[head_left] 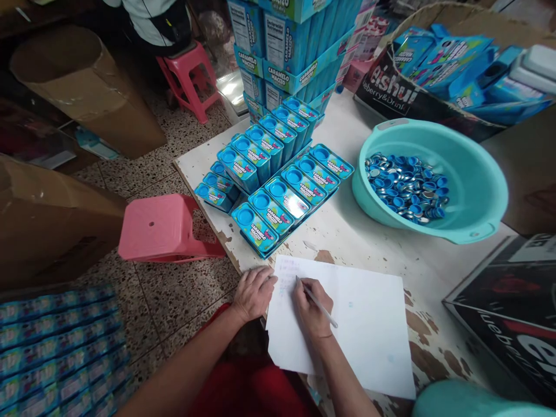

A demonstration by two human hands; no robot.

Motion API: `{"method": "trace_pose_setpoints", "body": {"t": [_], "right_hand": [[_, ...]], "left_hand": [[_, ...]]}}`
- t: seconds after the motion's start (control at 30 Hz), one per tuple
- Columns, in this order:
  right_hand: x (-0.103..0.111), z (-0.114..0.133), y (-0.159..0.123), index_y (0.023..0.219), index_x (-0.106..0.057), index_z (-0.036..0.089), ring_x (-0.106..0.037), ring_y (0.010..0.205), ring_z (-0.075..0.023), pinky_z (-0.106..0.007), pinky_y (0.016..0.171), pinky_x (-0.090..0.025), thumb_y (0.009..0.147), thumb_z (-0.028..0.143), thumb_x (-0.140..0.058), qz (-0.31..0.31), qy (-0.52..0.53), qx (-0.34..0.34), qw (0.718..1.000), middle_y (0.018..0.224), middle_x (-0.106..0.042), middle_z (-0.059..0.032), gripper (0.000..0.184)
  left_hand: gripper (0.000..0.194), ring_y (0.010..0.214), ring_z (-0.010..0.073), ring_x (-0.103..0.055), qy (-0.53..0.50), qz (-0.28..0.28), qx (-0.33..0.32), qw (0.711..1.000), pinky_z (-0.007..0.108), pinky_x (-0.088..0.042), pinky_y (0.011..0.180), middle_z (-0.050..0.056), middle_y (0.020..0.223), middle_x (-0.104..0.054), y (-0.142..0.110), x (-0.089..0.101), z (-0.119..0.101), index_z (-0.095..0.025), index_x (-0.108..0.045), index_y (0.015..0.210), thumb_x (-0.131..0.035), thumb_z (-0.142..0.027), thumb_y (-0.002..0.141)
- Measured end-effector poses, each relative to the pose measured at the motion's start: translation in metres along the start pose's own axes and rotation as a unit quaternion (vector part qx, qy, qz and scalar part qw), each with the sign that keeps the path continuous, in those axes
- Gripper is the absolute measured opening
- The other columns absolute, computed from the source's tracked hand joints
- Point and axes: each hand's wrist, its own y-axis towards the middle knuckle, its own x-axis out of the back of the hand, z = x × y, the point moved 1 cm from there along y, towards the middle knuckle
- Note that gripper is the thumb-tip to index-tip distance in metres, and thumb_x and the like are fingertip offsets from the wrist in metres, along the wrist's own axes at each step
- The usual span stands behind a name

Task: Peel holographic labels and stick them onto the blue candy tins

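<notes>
Here, the right hand (309,313) pinches a pen (326,314) on paper (376,330); the flat, empty left hand (254,293) rests at the table's (339,229) edge.

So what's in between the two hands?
In the head view, a strip of paper with faint writing lies between the left hand and the right hand, which holds a pen.

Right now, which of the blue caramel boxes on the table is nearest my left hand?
The front box of the row nearer the teal basin: it's closest to your left hand and the paper; the others are farther off.
</notes>
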Motion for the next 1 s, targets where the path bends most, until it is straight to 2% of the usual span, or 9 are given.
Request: {"method": "trace_pose_setpoints", "body": {"t": [0.2,0.33,0.4,0.53,0.6,0.67,0.8,0.9,1.0], "right_hand": [[-0.001,-0.001,-0.001,0.072,-0.056,0.018,-0.056,0.052,-0.0119,-0.022,0.052,-0.04,0.085,0.028,-0.047,0.006,0.006,-0.008,1.0,0.061,-0.061,-0.0007,0.019],[0.002,0.0,-0.001,0.069,-0.054,0.019,-0.053,0.053,-0.0127,-0.024,0.054,-0.04,0.082,0.032,-0.051,0.026,0.088,-0.099,0.991,0.059,-0.059,0.0004,0.019],[0.005,0.001,0.003,0.066,-0.053,0.02,-0.05,0.052,-0.0126,-0.024,0.054,-0.04,0.078,0.035,-0.055,0.042,0.184,-0.171,0.967,0.056,-0.056,0.0018,0.019],[0.024,0.006,0.022,0.066,-0.049,0.02,-0.048,0.047,-0.0121,-0.024,0.047,-0.039,0.071,0.044,-0.062,0.048,0.377,-0.305,0.873,0.053,-0.054,0.0027,0.027],[0.042,0.008,0.032,0.069,-0.05,0.02,-0.051,0.048,-0.0124,-0.024,0.047,-0.04,0.07,0.048,-0.063,0.025,0.401,-0.321,0.858,0.06,-0.057,0.0012,0.031],[0.063,0.009,0.037,0.074,-0.053,0.019,-0.055,0.053,-0.0133,-0.024,0.049,-0.042,0.069,0.05,-0.066,-0.009,0.388,-0.323,0.864,0.068,-0.061,-0.0006,0.034],[0.094,0.012,0.029,0.077,-0.056,0.018,-0.06,0.06,-0.015,-0.024,0.052,-0.044,0.067,0.051,-0.068,-0.054,0.335,-0.332,0.88,0.074,-0.065,-0.003,0.036],[0.105,0.02,0.015,0.076,-0.056,0.018,-0.06,0.059,-0.0151,-0.023,0.049,-0.044,0.066,0.052,-0.069,-0.06,0.337,-0.346,0.874,0.071,-0.064,-0.0026,0.037],[0.112,0.031,0.002,0.08,-0.057,0.018,-0.06,0.058,-0.0147,-0.023,0.049,-0.045,0.065,0.051,-0.072,-0.066,0.364,-0.355,0.858,0.072,-0.064,-0.0022,0.039]], "left_hand": [[0.023,0.104,0.0221,-0.055,-0.003,0.005,-0.001,1.0,0.035,-0.037,0.086,0.008,0.106,-0.065,-0.002,0.0,0.0,-0.018,-0.061,0.101,-0.046,-0.017,0.085],[0.024,0.105,0.0224,-0.054,0.001,0.023,-0.001,1.0,0.036,-0.037,0.086,0.008,0.109,-0.065,-0.004,-0.002,0.001,-0.019,-0.061,0.103,-0.044,-0.018,0.086],[0.023,0.105,0.0224,-0.054,0.009,0.033,0.001,0.999,0.036,-0.038,0.085,0.008,0.11,-0.064,-0.004,-0.002,0.002,-0.019,-0.061,0.103,-0.043,-0.019,0.087],[0.022,0.103,0.0214,-0.055,0.02,0.045,0.015,0.999,0.035,-0.04,0.086,0.007,0.109,-0.064,-0.005,0.004,0.004,-0.02,-0.061,0.102,-0.044,-0.022,0.089],[0.022,0.103,0.0209,-0.055,0.008,0.039,0.02,0.999,0.035,-0.042,0.088,0.008,0.108,-0.064,-0.005,0.008,0.001,-0.018,-0.06,0.104,-0.044,-0.022,0.09],[0.022,0.105,0.0206,-0.055,-0.01,0.02,0.01,1.0,0.036,-0.043,0.09,0.008,0.107,-0.064,-0.002,0.011,-0.005,-0.017,-0.059,0.105,-0.043,-0.02,0.09],[0.03,0.114,0.0207,-0.051,-0.017,0.043,-0.038,0.998,0.036,-0.042,0.097,0.009,0.114,-0.06,0.039,-0.001,-0.031,-0.017,-0.057,0.112,-0.039,-0.01,0.089],[0.036,0.116,0.0213,-0.049,0.014,0.151,0.035,0.988,0.037,-0.043,0.096,0.011,0.12,-0.057,0.097,-0.02,-0.045,-0.017,-0.054,0.117,-0.038,-0.005,0.086],[0.026,0.105,0.0217,-0.054,0.022,0.197,0.074,0.977,0.035,-0.047,0.088,0.011,0.103,-0.061,0.145,-0.032,-0.048,-0.015,-0.059,0.1,-0.041,-0.004,0.084]]}}
